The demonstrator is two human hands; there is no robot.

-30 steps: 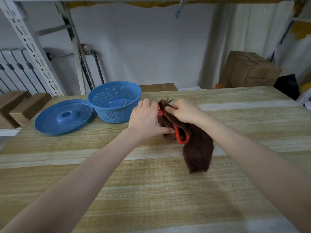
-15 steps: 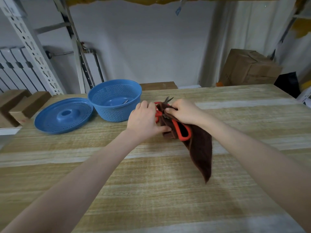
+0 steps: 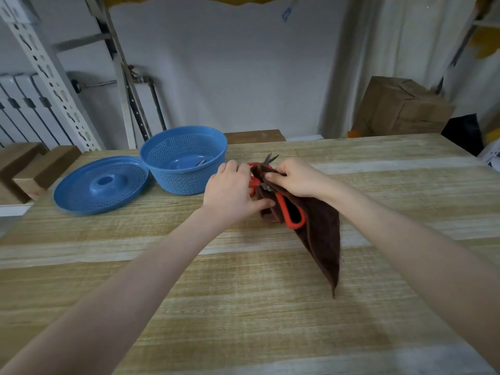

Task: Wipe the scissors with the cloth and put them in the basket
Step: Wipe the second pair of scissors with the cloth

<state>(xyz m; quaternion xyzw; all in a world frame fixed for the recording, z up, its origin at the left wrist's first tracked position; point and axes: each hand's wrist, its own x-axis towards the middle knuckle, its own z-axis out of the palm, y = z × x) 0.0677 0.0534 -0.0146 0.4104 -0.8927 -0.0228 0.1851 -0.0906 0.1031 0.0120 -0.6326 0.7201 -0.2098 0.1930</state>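
We stand over the wooden bench (image 3: pixel 243 307), which fills the lower view. Toward its far left corner sits the blue basket (image 3: pixel 176 182), with a blue perforated lid (image 3: pixel 81 196) lying flat just beside it on the left. Something small and metallic lies in the basket's bottom; we cannot tell what it is.

Just right of the basket, near the far edge, we hold up the brown cloth (image 3: pixel 322 239). It is bunched at the top and hangs in a long point toward the bench; whether the tip touches the wood we cannot tell. The scissors (image 3: pixel 286 209) are folded into its upper part. One red handle loop shows on the near side, and the grey blade tips poke out above the cloth, slightly parted and pointing away from us.

We judge the wiping step to be in hand, with nothing yet moved toward the basket. The next move calls for drawing the cloth along the blades with care near the exposed tips. After that we would free the scissors and carry them left over the basket's rim.

The left grip (image 3: pixel 230 193) is closed on the scissors at the handle end, fingers curled over the upper red loop and thumb pressing from below. The right grip (image 3: pixel 300 177) is closed too, pinching the cloth around the blades.
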